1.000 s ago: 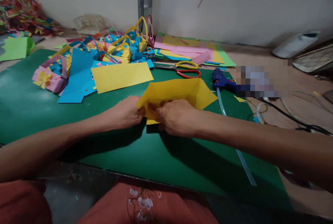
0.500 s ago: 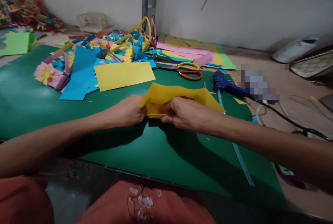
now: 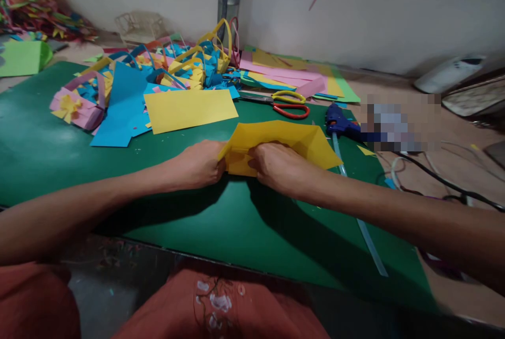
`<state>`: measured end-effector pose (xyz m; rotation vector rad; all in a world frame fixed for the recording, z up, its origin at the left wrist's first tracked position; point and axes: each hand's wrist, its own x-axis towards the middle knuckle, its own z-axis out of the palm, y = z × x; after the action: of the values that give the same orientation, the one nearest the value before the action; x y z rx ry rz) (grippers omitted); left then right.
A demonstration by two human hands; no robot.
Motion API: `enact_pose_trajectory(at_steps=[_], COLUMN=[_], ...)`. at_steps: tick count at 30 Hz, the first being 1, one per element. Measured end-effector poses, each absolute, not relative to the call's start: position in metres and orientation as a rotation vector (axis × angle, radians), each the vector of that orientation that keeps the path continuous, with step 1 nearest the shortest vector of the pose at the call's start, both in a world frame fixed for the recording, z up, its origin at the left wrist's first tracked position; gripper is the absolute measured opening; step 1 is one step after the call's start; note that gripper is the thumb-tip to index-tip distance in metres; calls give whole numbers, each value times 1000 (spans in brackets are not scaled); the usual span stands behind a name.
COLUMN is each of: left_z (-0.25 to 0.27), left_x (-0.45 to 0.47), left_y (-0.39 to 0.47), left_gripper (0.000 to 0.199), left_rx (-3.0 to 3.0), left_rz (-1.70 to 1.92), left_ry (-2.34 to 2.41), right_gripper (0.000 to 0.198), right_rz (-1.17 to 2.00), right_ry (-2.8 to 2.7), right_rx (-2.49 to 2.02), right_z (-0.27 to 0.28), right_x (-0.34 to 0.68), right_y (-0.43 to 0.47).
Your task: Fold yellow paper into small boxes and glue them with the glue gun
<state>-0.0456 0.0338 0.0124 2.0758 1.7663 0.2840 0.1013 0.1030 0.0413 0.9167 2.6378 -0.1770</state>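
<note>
A folded sheet of yellow paper (image 3: 292,132), open toward me like a shallow box, is between my hands just above the green table. My left hand (image 3: 205,163) grips its left end, fingers curled and partly hidden behind the edge. My right hand (image 3: 278,166) is closed, reaching into the fold, with the thumb and fingers pressed on the paper's lower part; the fingertips are partly hidden. Beyond the paper lie a flat yellow paper rectangle (image 3: 191,111) and scissors (image 3: 291,112) with one yellow and one red handle.
A blue glue gun (image 3: 342,124) with a long glue stick (image 3: 371,249) lies at the right of the green tabletop (image 3: 189,213). Small paper baskets (image 3: 199,68), a pink basket (image 3: 79,105), blue paper (image 3: 120,105) and stacked coloured sheets (image 3: 284,73) are at the back.
My right hand has shifted slightly within the fold, and the yellow paper's far wall looks more spread. Both hands keep hold. The view has moved slightly.
</note>
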Motion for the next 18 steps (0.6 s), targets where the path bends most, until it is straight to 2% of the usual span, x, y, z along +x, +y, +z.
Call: enact_pose_trajectory(at_steps=[18], left_z=[6], left_x=[-48], left_y=[36], left_gripper=[24], left_rx=[2091], left_rz=[330], left_ry=[1746], right_gripper=[29], right_rz=[-135], right_ry=[2627], right_rx=[973], right_z=[37], right_x=[100], right_y=[102])
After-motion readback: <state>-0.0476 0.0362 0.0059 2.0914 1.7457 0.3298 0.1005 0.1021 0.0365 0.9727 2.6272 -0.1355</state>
